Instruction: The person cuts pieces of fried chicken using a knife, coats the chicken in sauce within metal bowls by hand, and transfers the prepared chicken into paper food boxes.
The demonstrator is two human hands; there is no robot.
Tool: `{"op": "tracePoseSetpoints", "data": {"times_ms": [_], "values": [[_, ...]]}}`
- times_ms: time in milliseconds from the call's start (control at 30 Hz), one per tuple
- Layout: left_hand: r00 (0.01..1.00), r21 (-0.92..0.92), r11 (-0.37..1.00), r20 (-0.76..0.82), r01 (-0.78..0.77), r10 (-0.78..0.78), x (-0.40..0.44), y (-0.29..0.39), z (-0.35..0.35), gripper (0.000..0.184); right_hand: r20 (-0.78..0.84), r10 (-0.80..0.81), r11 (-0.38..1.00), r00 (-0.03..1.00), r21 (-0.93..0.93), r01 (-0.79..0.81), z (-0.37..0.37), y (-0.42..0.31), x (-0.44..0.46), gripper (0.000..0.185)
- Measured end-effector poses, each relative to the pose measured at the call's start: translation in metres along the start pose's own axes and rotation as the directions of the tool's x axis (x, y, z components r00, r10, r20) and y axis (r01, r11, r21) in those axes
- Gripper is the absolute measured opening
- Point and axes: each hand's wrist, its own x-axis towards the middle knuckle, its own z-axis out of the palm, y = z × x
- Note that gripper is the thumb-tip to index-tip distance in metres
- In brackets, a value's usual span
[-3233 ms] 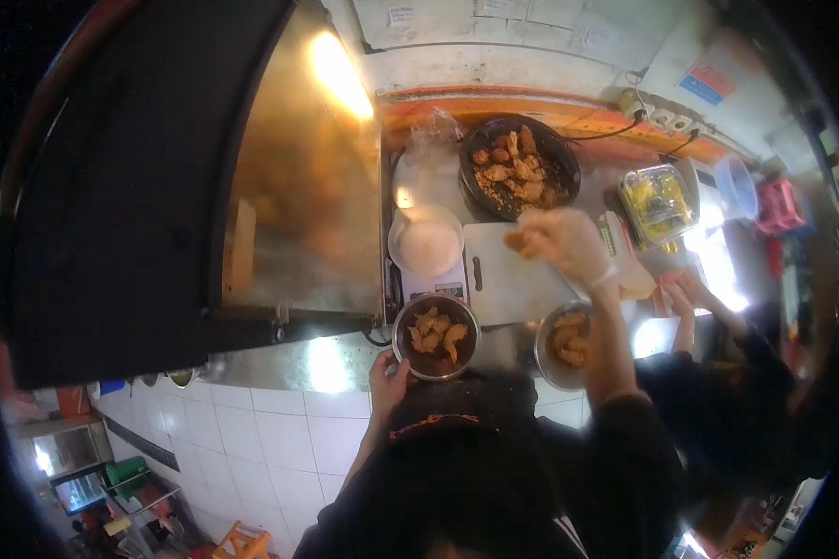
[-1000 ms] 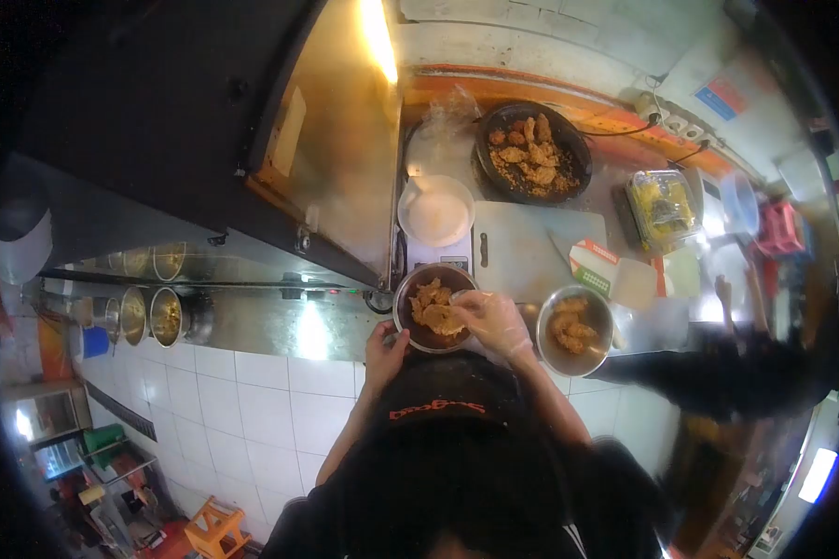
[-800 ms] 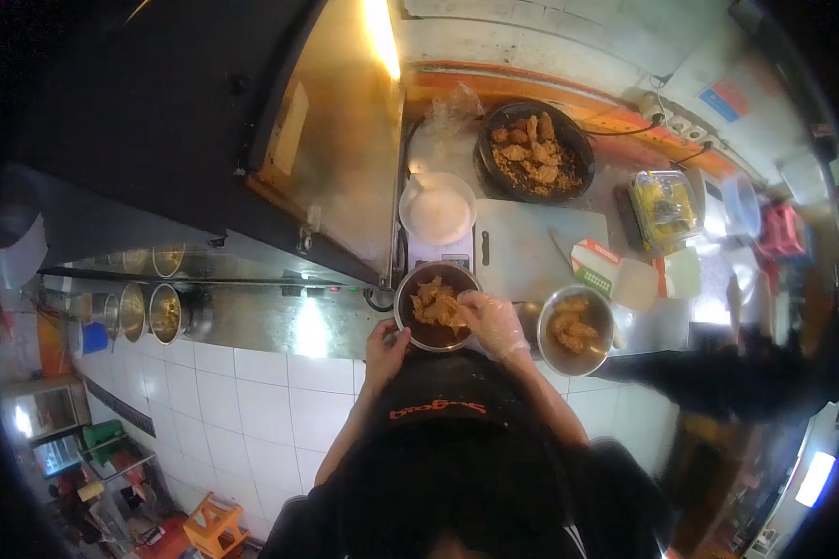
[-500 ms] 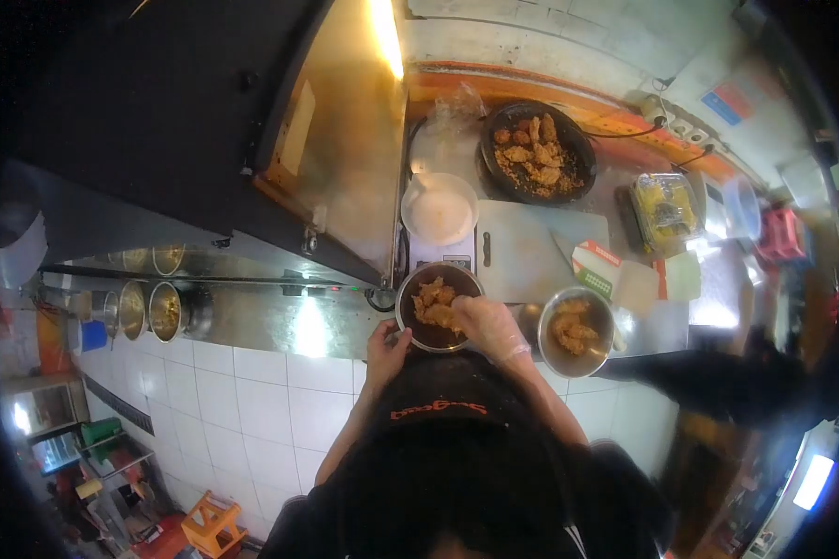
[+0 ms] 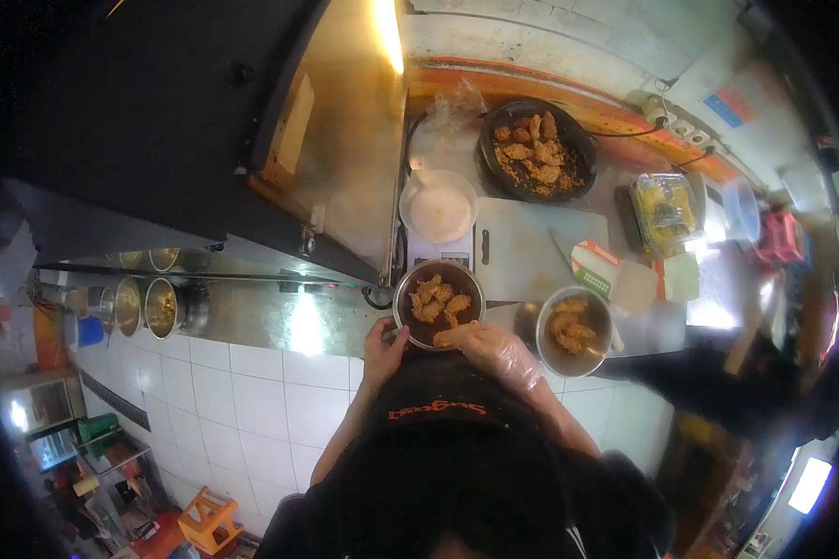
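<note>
Counter (image 5: 242, 317): left hand (image 5: 383, 350) clamped on bowl (image 5: 416, 326); right hand (image 5: 496, 350) pinching fried piece (image 5: 445, 338) at rim (image 5: 482, 289).

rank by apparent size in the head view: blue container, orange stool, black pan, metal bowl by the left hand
1. Black pan
2. Metal bowl by the left hand
3. Orange stool
4. Blue container

My left hand (image 5: 383, 348) is curled, thumb toward two o'clock, its bare forearm (image 5: 344, 432) reaching toward one. My right hand (image 5: 490, 348), in a clear glove (image 5: 517, 364), pinches toward nine o'clock, its forearm (image 5: 565, 421) angled toward eleven.
</note>
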Motion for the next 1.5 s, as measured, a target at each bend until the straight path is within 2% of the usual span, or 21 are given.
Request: {"op": "tracePoseSetpoints", "data": {"times_ms": [233,333,400,533,600,700,733,800,833,900,933,967,1033,1067,1100,1133,1300,1333,1367,1467,1500], "values": [[1.000,-0.003,1.000,0.016,0.003,-0.003,0.001,-0.004,-0.002,0.029,-0.066,-0.062,0.998,0.996,0.021,0.064,-0.018,-0.009,-0.002,0.038],[1.000,-0.052,0.999,0.014,0.005,-0.004,0.000,0.000,0.000,0.029,-0.019,-0.001,0.998,1.000,-0.062,0.000,-0.019,-0.008,-0.005,0.034],[0.999,-0.009,1.000,0.029,0.027,-0.027,0.000,0.006,-0.001,0.029,-0.165,0.087,0.993,0.982,-0.060,-0.098,-0.022,-0.012,-0.005,0.019],[0.999,-0.029,0.999,0.027,0.036,-0.035,-0.004,0.004,0.000,0.028,-0.305,0.084,0.994,0.949,-0.036,-0.100,-0.041,-0.011,-0.008,0.017],[0.993,-0.196,0.975,-0.035,0.104,-0.112,-0.009,0.007,-0.002,0.026,-0.280,0.164,0.964,0.946,-0.158,-0.214,-0.062,-0.021,-0.005,0.018],[0.991,-0.185,0.983,-0.130,0.003,-0.027,-0.022,0.008,-0.013,0.025,-0.289,0.317,0.937,0.903,-0.049,-0.345,-0.082,-0.027,-0.004,0.015],[0.992,-0.177,0.984,-0.120,0.001,-0.023,-0.025,0.002,-0.018,0.025,-0.398,0.319,0.936,0.860,-0.007,-0.351,-0.086,-0.034,-0.002,0.014],[0.945,-0.210,0.975,-0.327,-0.068,-0.005,-0.025,-0.021,-0.034,0.017,-0.472,0.326,0.928,0.819,-0.005,-0.372,-0.083,-0.030,-0.004,0.015],[0.948,-0.201,0.977,-0.319,-0.071,0.003,-0.022,-0.034,-0.041,0.017,-0.535,0.327,0.920,0.779,-0.007,-0.391,-0.081,-0.028,-0.005,0.015],[0.685,0.051,0.950,-0.681,-0.309,0.259,-0.014,-0.048,-0.053,0.011,-0.538,0.366,0.904,0.759,0.010,-0.428,-0.081,-0.031,-0.003,0.016],[0.692,0.055,0.948,-0.671,-0.313,0.267,-0.009,-0.050,-0.060,0.011,-0.530,0.400,0.887,0.747,0.019,-0.462,-0.080,-0.032,-0.003,0.016],[0.648,0.101,0.964,-0.723,-0.245,0.241,-0.003,-0.051,-0.067,0.014,-0.539,0.404,0.884,0.740,0.021,-0.467,-0.079,-0.033,-0.001,0.016],[0.601,0.136,0.975,-0.769,-0.177,0.217,0.012,-0.062,-0.080,0.017,-0.399,0.385,0.905,0.832,-0.012,-0.424,-0.076,-0.036,0.007,0.018],[0.494,0.430,0.903,-0.783,-0.007,0.377,0.023,-0.071,-0.086,0.022,-0.404,0.383,0.905,0.831,-0.018,-0.425,-0.070,-0.036,0.010,0.018],[0.409,0.651,0.734,-0.734,0.195,0.542,0.031,-0.079,-0.088,0.028,-0.367,0.402,0.908,0.839,0.044,-0.416,-0.058,-0.032,0.015,0.018],[0.325,0.708,0.658,-0.704,0.256,0.631,0.037,-0.076,-0.079,0.034,-0.327,0.418,0.907,0.848,0.105,-0.407,-0.045,-0.026,0.019,0.019],[0.318,0.718,0.659,-0.693,0.223,0.647,0.038,-0.075,-0.082,0.027,-0.149,0.478,0.865,0.865,0.249,-0.435,0.005,0.019,0.034,0.020],[0.322,0.700,0.658,-0.713,0.276,0.623,0.038,-0.076,-0.081,0.027,-0.106,0.506,0.845,0.856,0.263,-0.466,0.012,0.023,0.034,0.021],[0.325,0.682,0.654,-0.731,0.328,0.599,0.038,-0.076,-0.081,0.026,-0.102,0.507,0.844,0.856,0.261,-0.469,0.018,0.027,0.034,0.021],[0.337,0.689,0.666,-0.723,0.287,0.603,0.037,-0.074,-0.081,0.026,-0.141,0.516,0.848,0.845,0.220,-0.482,0.016,0.031,0.037,0.022],[0.339,0.694,0.665,-0.717,0.275,0.609,0.037,-0.075,-0.082,0.026,-0.217,0.466,0.884,0.858,0.167,-0.438,0.010,0.028,0.039,0.022]]}}
